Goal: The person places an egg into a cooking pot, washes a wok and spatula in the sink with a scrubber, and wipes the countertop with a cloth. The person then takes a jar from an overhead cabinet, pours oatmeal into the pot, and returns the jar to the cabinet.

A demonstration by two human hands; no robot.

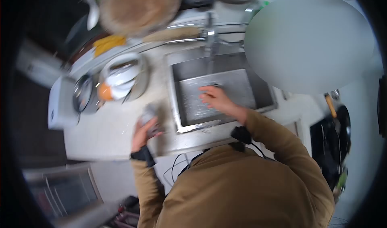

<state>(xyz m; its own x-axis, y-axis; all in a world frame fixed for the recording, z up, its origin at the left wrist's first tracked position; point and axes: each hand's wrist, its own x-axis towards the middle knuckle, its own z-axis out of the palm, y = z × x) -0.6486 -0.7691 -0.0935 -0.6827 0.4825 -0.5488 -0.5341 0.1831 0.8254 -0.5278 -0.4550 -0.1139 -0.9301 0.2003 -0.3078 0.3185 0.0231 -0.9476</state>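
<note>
My left hand (141, 136) is closed around a small grey object (149, 114) above the counter, left of the sink. Blur hides what kind of thing it is. Over the basin of the steel sink (175, 114) is my right hand (217, 99), its fingers loosely bent and a little apart. Nothing shows in the right hand. The faucet (210, 46) stands at the sink's back edge, with what looks like water below its spout. Drops and wet patches mark the basin floor.
A white bowl (141, 81) filled with dishes stands on the left counter (105, 135), beside a glass bowl (83, 93) and a white box-shaped container (60, 103). A yellow cloth (109, 45) lies behind. Pans (342, 123) are at right. A pale round blur covers the upper right.
</note>
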